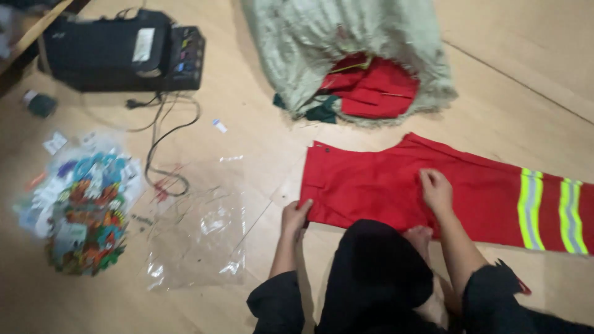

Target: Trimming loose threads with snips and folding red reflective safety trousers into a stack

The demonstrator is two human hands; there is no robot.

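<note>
Kneeling on the wooden floor (260, 124), we have the red trousers (396, 185) spread flat before us, waistband to our left, legs running right toward the reflective stripes (550, 210); long axis lies left-right, slightly tilted. Left hand (296, 216) pinches the near waistband corner, fingers closed on cloth, seemingly to keep it taut. Right hand (436, 188) rests open, palm down mid-garment, pressing it flat. Clear plastic bag (198, 229) just left; woven sack (346, 49) with more red cloth beyond
</note>
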